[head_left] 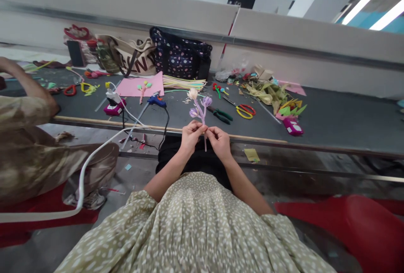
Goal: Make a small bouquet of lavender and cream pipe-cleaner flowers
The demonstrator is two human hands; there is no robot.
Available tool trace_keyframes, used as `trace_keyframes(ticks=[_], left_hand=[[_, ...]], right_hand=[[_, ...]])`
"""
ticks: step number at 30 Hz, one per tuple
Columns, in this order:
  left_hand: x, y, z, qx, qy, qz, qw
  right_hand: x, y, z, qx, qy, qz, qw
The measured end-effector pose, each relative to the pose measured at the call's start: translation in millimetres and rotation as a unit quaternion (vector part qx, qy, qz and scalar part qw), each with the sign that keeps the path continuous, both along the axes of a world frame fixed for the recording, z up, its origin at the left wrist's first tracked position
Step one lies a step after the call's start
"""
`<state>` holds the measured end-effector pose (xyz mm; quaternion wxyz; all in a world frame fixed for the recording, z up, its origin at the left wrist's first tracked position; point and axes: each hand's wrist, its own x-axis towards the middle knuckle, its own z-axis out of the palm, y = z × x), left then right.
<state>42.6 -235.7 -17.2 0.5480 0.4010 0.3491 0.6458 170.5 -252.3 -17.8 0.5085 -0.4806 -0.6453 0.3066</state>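
My left hand [191,135] and my right hand [220,140] are both pinched around the stem of a small craft flower sprig [199,109] with purple and cream blossoms. I hold it upright just in front of the edge of the dark worktable [331,117]. The pink stem end hangs down between my hands. Beyond the sprig on the table lie green-handled pliers [221,115] and red-and-yellow scissors [244,110].
A blue glue gun [157,101], a pink sheet [134,87], a stack of pale strips [183,83], bags [179,58] and leaf scraps [271,94] lie on the table. Another person's arm [22,96] is at the left. A red chair [356,226] stands at the right.
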Motion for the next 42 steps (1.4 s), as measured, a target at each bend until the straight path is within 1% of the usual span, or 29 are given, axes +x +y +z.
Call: trace_keyframes(ticks=[3, 7, 13, 16, 19, 21, 24, 27, 29, 31, 33, 35, 37, 39, 42], left_hand=[[-0.2, 0.4, 0.5, 0.015, 0.004, -0.017, 1.0], [-1.5, 2.0, -0.7, 0.004, 0.0, -0.058, 0.998], [-3.9, 7.5, -5.3, -0.021, -0.054, -0.139, 0.989], [-3.8, 8.4, -5.4, -0.031, -0.092, -0.175, 0.98], [-3.0, 7.2, -2.9, -0.04, -0.114, -0.199, 0.972], [-2.2, 6.1, -0.6, -0.047, -0.121, -0.206, 0.97], [-0.5, 5.8, 1.6, -0.051, -0.118, -0.197, 0.972], [1.4, 6.8, 1.1, -0.04, -0.109, -0.171, 0.978], [1.9, 7.3, -1.0, -0.038, -0.102, -0.152, 0.982], [1.8, 7.1, -4.4, -0.042, -0.082, -0.126, 0.988], [1.5, 6.1, -8.1, -0.04, -0.048, -0.087, 0.994], [1.8, 4.4, -10.4, -0.024, -0.012, -0.049, 0.998], [2.9, 2.6, -10.0, -0.002, 0.006, -0.028, 1.0], [4.3, 1.2, -7.6, 0.017, 0.006, -0.018, 1.0], [4.6, 0.5, -3.9, 0.026, 0.007, 0.0, 1.0]], right_hand=[[1.8, 6.2, -0.2, -0.045, 0.083, 0.052, 0.994], [3.3, 10.0, -1.3, -0.116, 0.17, 0.095, 0.974], [6.9, 10.4, 2.8, -0.207, 0.253, 0.182, 0.928], [7.3, 10.0, 2.6, -0.24, 0.283, 0.209, 0.905], [5.0, 8.1, 2.1, -0.245, 0.309, 0.214, 0.894], [2.5, 6.2, 2.9, -0.235, 0.318, 0.205, 0.895], [-1.3, 3.1, 5.7, -0.21, 0.318, 0.175, 0.908], [-4.4, 1.2, 7.2, -0.173, 0.31, 0.135, 0.925], [-5.6, 0.6, 6.5, -0.141, 0.291, 0.107, 0.94], [-5.7, 0.1, 5.0, -0.102, 0.246, 0.073, 0.961], [-4.9, -0.7, 3.4, -0.055, 0.166, 0.024, 0.984], [-3.8, -1.7, 1.9, 0.0, 0.056, -0.031, 0.998], [-3.4, -2.5, -0.1, 0.06, -0.056, -0.081, 0.993], [-3.9, -2.8, -2.9, 0.117, -0.143, -0.114, 0.976], [-5.4, -2.6, -7.1, 0.168, -0.211, -0.13, 0.954]])
